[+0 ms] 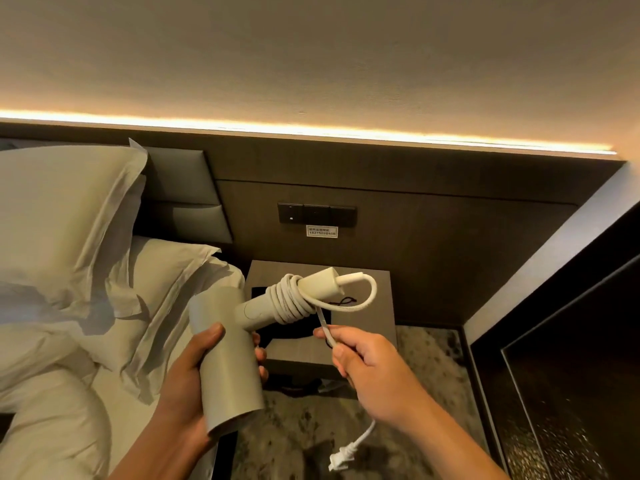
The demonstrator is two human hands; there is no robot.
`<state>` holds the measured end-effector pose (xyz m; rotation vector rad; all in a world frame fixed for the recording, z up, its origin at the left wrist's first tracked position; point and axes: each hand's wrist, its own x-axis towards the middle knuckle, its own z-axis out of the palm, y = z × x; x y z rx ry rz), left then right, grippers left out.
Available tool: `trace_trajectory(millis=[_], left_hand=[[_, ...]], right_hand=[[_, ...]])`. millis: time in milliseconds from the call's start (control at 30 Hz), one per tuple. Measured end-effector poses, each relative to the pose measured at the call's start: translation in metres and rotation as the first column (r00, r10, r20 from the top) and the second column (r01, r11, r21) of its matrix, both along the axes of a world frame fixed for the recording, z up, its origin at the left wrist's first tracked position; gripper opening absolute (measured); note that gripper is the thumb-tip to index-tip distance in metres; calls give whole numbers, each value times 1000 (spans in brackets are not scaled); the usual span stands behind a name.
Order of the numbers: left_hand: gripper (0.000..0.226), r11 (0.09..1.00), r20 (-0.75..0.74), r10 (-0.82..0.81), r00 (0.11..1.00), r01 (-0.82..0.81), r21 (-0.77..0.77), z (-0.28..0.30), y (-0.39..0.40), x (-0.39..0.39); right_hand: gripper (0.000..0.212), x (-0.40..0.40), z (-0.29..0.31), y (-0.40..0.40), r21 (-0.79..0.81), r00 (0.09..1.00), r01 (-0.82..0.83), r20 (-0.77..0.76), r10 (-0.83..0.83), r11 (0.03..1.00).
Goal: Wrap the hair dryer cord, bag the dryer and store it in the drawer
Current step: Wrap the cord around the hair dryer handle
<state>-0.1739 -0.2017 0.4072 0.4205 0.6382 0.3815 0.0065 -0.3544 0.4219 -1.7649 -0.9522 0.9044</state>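
Pale hair dryer — white cord coiled round its handle, plug dangling.

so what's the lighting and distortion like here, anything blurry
Head view: warm glow from the LED strip over the headboard, dim elsewhere; wide-angle bends its line; the cord on the hair dryer is sharp; the plug is slightly soft.

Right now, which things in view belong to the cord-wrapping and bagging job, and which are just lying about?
Job:
hair dryer, gripped by the left hand
cord, coiled round the handle, tail pinched by the right hand
plug, dangling
black drawstring bag on the nightstand

Lying about:
pillows
switch panel
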Motion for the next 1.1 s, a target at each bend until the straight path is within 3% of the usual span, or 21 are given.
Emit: trace_trajectory(millis=[100,300,533,700,833,1100], left_hand=[[37,998,-86,46,995,-41,54,-4,-11,9],[70,958,-211,194,958,-139,249,-4,-31,30],[75,869,-327,340,881,-162,468,-13,-24,46],[77,805,-395,392,830,-102,585,-21,-18,52],[76,773,-432,359,828,-4,634,-24,-21,56],[63,648,-513,269,816,241,722,-25,-17,49]], right_hand=[[35,6,-3,-6,-27,1000,-1,31,2,1000],[31,14,-9,-22,-81,997,56,52,-52,995],[26,26,-8,-46,-89,992,110,75,-104,990],[18,33,-8,-56,-72,984,159,88,-152,985],[24,42,0,-56,-33,968,203,156,-195,979],[22,52,7,-39,-63,972,137,201,-122,989]])
